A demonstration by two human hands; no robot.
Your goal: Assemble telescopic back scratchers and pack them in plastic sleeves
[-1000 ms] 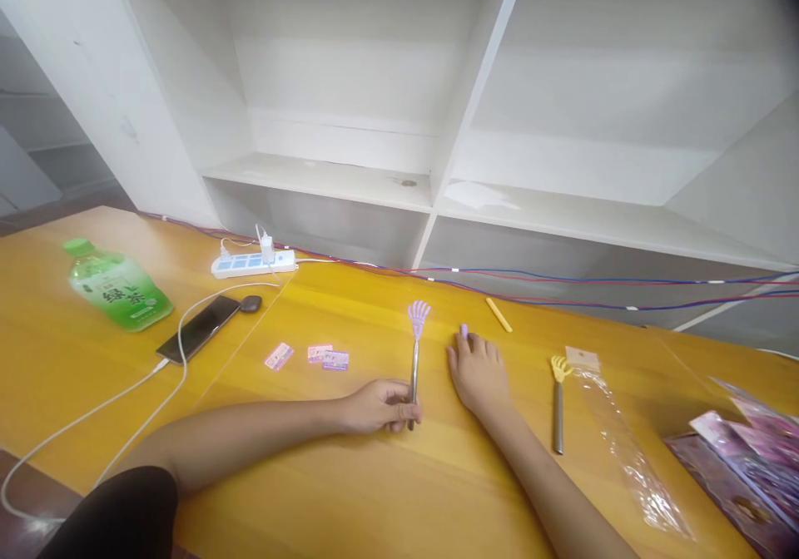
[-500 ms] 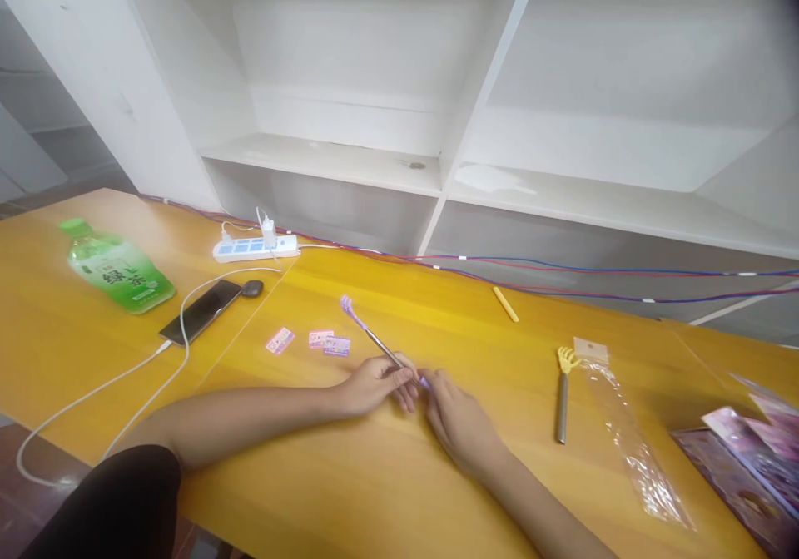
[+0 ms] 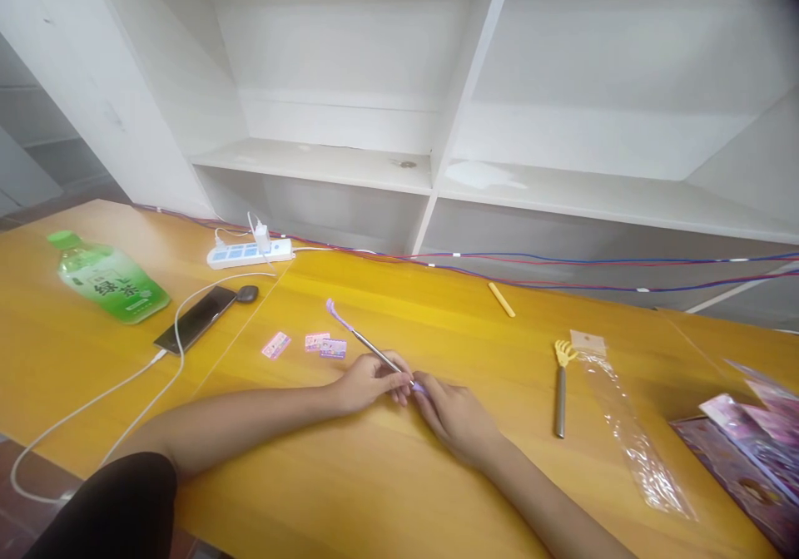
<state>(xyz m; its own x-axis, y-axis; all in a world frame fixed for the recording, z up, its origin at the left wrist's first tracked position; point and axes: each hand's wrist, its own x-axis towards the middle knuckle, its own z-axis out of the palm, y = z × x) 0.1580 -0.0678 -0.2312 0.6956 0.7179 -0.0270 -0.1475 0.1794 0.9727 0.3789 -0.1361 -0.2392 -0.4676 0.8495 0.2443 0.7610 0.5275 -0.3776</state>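
My left hand (image 3: 371, 382) is closed round the metal rod of a purple back scratcher (image 3: 368, 343), whose purple clawed head points up and to the left. At the rod's lower end, my right hand (image 3: 459, 416) has its fingers closed on the purple end piece. The two hands almost meet just over the wooden table. To their right lies a second back scratcher (image 3: 561, 393) with a yellow claw and a grey handle. Beside it is a clear plastic sleeve (image 3: 630, 434) with a card top. Several small printed cards (image 3: 330, 348) lie left of the hands.
At left are a green tea bottle (image 3: 109, 278) lying on its side, a phone (image 3: 198, 318) on a white cable, and a power strip (image 3: 250, 253). A yellow stick (image 3: 501, 299) lies toward the back. Printed packets (image 3: 749, 451) are at right. Red and blue wires run before white shelves.
The scratcher has turned slightly in my hands, its claw now seen more side-on. My right fingers have shifted a little round the purple end. The whole view has moved slightly.
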